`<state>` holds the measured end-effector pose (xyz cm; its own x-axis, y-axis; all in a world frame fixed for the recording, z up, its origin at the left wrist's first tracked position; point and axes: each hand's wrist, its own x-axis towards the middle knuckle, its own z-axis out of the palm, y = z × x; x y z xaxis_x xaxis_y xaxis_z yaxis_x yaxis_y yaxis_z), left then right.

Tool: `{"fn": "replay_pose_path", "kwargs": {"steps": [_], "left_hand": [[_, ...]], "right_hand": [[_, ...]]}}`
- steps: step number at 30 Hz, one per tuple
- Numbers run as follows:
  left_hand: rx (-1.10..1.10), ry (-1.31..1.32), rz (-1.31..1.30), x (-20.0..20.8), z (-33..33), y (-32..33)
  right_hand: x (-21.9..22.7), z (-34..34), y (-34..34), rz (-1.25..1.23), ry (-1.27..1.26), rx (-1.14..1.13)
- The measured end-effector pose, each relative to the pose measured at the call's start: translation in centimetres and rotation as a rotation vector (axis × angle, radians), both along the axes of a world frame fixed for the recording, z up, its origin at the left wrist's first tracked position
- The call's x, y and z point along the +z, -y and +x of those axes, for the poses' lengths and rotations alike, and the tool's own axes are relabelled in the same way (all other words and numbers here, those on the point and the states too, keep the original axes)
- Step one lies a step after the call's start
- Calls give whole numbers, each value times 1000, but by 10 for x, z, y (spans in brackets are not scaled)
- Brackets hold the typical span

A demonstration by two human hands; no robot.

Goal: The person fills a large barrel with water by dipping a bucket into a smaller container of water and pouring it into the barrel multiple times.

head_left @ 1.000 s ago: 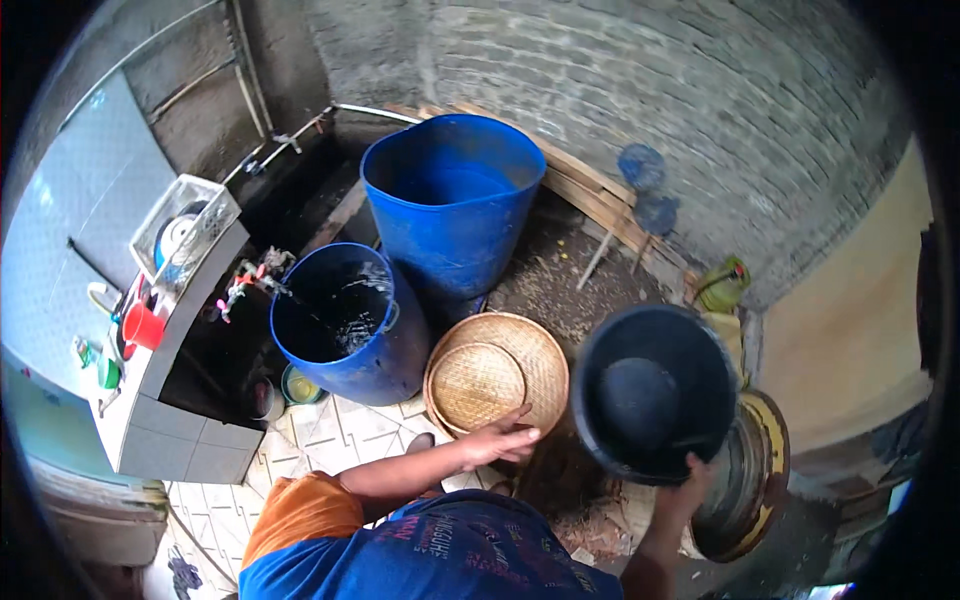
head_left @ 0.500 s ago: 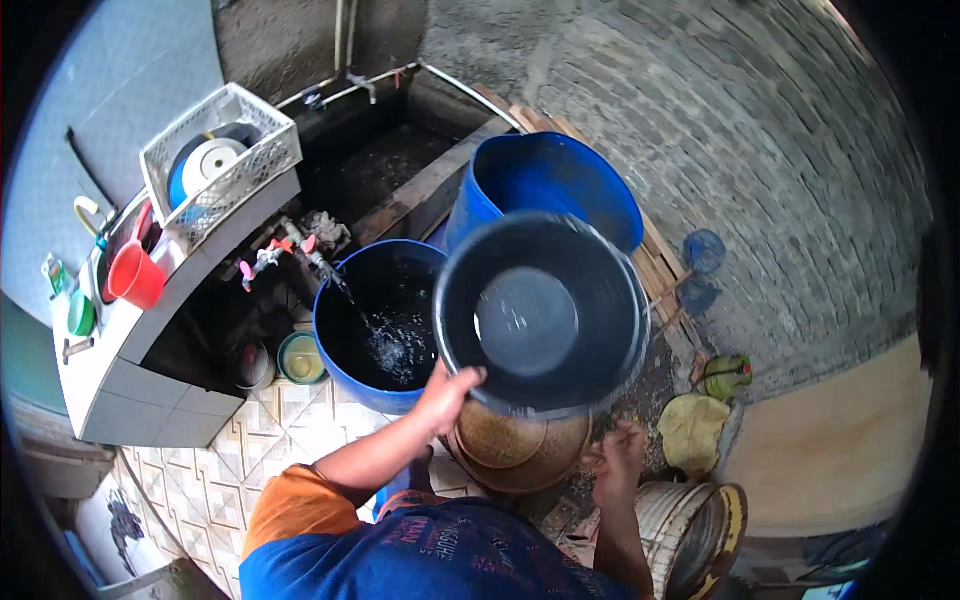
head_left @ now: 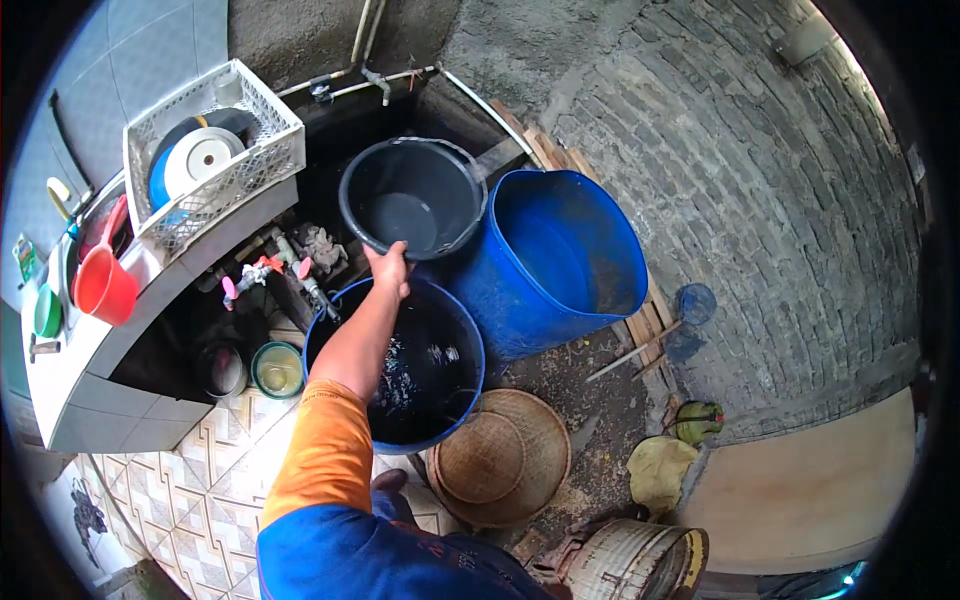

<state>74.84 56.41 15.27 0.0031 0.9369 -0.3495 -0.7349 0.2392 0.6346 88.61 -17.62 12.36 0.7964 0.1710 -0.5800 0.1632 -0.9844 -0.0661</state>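
My left hand [head_left: 389, 271] is closed on the near rim of a round black plastic basin [head_left: 410, 222], with the arm stretched forward. The basin is held up beyond the round blue tub [head_left: 472, 402] and overlaps its far edge. Dark water [head_left: 425, 365] fills part of that tub. A tap with a pink handle [head_left: 308, 275] reaches over the tub's left rim, partly behind my forearm. To the right leans a taller blue barrel [head_left: 480, 300]. My right hand is outside the picture.
A white crate [head_left: 270, 165] of dishes and a red dipper [head_left: 106, 285] sit on the tiled counter at left. Woven baskets [head_left: 545, 455] lie on the floor near my feet, and a rusty drum [head_left: 610, 565] stands at lower right. A brick wall rises behind.
My left hand has carried the basin forward and left, from above the baskets and barrel to beyond the tub. My right hand has gone out of view.
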Motion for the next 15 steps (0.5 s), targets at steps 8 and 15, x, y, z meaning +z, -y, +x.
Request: {"fn": "replay_pose_path", "kwargs": {"steps": [8, 15], "left_hand": [[49, -160, -272, -50, 6, -27], [42, -158, -307, -103, -4, -58]], "right_hand": [[4, -9, 12, 64, -155, -322], [6, -23, 33, 68, -209, -469]]}}
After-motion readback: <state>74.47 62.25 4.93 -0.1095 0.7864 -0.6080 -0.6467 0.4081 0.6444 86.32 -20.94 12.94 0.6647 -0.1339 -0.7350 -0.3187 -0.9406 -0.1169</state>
